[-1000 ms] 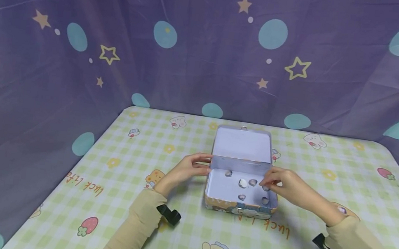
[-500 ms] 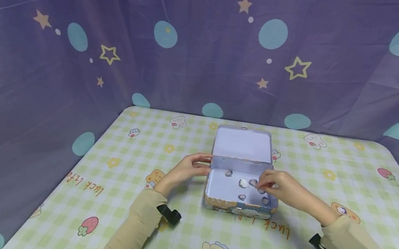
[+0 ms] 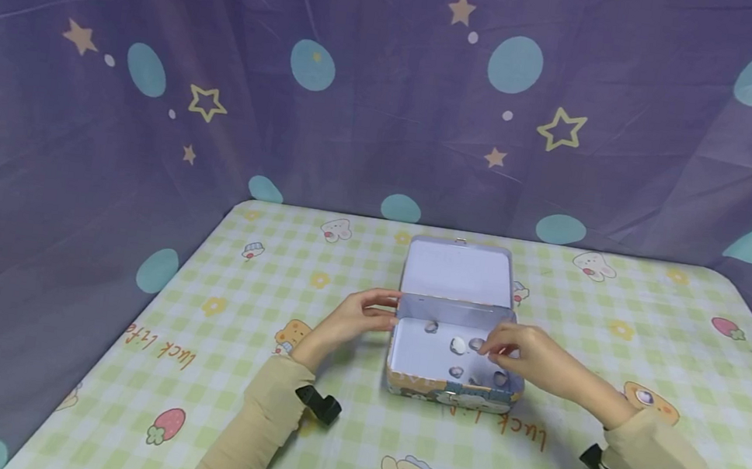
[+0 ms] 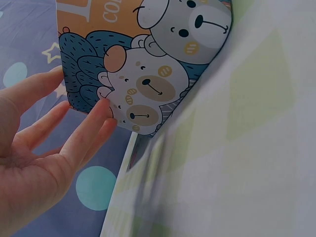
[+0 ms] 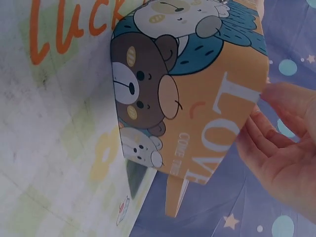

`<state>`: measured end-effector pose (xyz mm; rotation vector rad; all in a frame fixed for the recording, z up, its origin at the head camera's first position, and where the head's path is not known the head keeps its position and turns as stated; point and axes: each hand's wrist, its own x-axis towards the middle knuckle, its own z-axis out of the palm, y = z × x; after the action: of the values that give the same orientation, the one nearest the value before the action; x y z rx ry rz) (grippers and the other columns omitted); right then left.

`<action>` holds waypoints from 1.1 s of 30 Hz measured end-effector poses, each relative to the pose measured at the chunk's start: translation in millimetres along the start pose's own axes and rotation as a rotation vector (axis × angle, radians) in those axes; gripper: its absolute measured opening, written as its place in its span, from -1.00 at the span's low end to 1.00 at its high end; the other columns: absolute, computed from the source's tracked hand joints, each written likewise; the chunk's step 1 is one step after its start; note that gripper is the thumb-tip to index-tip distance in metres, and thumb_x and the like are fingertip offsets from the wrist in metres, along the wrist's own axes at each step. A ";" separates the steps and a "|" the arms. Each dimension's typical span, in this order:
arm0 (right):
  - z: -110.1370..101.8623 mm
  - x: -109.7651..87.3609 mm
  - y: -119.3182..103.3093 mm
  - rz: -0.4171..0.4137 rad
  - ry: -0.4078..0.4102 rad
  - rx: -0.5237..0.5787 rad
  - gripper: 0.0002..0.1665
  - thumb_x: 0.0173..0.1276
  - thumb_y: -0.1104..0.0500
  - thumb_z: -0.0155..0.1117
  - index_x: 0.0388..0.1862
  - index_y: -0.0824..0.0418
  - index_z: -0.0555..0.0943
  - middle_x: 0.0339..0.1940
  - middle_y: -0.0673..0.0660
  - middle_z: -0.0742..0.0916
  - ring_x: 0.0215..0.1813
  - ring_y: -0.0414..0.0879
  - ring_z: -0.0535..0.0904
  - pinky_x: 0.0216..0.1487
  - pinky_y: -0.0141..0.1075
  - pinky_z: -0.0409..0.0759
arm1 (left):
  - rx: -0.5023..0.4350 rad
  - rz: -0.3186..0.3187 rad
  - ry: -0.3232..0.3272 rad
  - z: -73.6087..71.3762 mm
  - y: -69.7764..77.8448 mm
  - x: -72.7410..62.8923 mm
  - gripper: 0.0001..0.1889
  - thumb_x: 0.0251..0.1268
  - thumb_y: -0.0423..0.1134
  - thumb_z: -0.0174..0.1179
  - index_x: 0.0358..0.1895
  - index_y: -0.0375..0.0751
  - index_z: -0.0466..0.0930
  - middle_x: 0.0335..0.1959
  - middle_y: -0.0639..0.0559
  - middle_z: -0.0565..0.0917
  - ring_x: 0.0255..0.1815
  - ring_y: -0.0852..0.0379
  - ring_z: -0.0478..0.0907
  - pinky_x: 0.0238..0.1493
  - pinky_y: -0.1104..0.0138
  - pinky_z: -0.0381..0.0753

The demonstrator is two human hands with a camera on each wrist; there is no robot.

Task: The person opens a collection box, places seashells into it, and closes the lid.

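A tin box (image 3: pixel 403 359) with a pale inside and bear pictures outside stands with its lid (image 3: pixel 457 272) raised at the back. Several small whitish objects with dark edges, which look like seashells (image 3: pixel 458 345), lie scattered on its floor. My left hand (image 3: pixel 355 318) rests its extended fingertips against the box's left side, as the left wrist view also shows. Over the right side reaches my right hand (image 3: pixel 533 355), its thumb and fingers slightly apart close to another seashell (image 3: pixel 476 344). One more seashell (image 3: pixel 475 380) lies by the front wall, partly hidden. The right wrist view hides the fingertips behind the box.
A green checked cloth (image 3: pixel 351 435) with cartoon prints covers the table. A pale oval spot (image 3: pixel 643 396) lies on an orange print at right; I cannot tell whether it is a shell. Behind hangs a purple curtain (image 3: pixel 374 133) with stars.
My right hand has moved slightly left inside the box. The seashell at its fingertips has come away and now lies by the front wall. My left hand has stayed put.
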<state>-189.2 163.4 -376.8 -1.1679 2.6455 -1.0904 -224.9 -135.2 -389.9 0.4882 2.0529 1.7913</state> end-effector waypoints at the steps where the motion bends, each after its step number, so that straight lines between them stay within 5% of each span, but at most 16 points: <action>1: -0.8 -1.5 0.6 -0.005 0.016 -0.004 -0.77 0.08 0.46 0.19 -0.32 0.22 0.64 -0.36 -0.01 0.63 -0.34 -0.28 0.51 -0.32 -0.40 0.58 | -0.002 0.000 -0.001 -0.9 -2.6 1.1 -0.46 0.12 -0.51 0.09 0.21 -0.47 0.20 0.18 -0.43 0.26 0.13 -0.35 0.28 0.01 0.26 0.52; 8: -8.7 -17.4 6.1 -0.003 0.139 -0.017 -0.75 0.10 0.44 0.20 -0.31 0.14 0.63 -0.33 -0.04 0.64 -0.32 -0.24 0.54 -0.31 -0.40 0.58 | 0.001 0.010 0.007 -5.5 -19.4 7.7 -0.46 0.12 -0.46 0.13 0.22 -0.38 0.23 0.18 -0.36 0.29 0.13 -0.29 0.31 0.01 0.27 0.52; 19: -26.2 -46.7 11.7 0.014 0.301 -0.074 -0.74 0.09 0.43 0.22 -0.28 0.12 0.62 -0.29 -0.05 0.63 -0.29 -0.31 0.52 -0.27 -0.50 0.55 | 0.028 0.020 0.022 -5.1 -21.9 8.3 -0.48 0.12 -0.43 0.14 0.20 -0.36 0.27 0.17 -0.32 0.33 0.11 -0.23 0.36 0.00 0.26 0.53; 33: -47.4 -80.6 25.0 0.149 0.371 -0.147 -0.75 0.10 0.38 0.25 -0.26 0.11 0.62 -0.27 -0.07 0.60 -0.25 -0.45 0.50 -0.23 -0.67 0.47 | 0.032 0.009 0.003 1.3 1.8 -1.3 -0.48 0.15 -0.48 0.08 0.20 -0.48 0.21 0.16 -0.43 0.28 0.13 -0.33 0.30 0.01 0.26 0.52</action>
<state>-162.2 256.3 -374.8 -0.8365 3.0793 -1.2038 -223.1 -134.4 -388.2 0.5047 2.0878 1.7677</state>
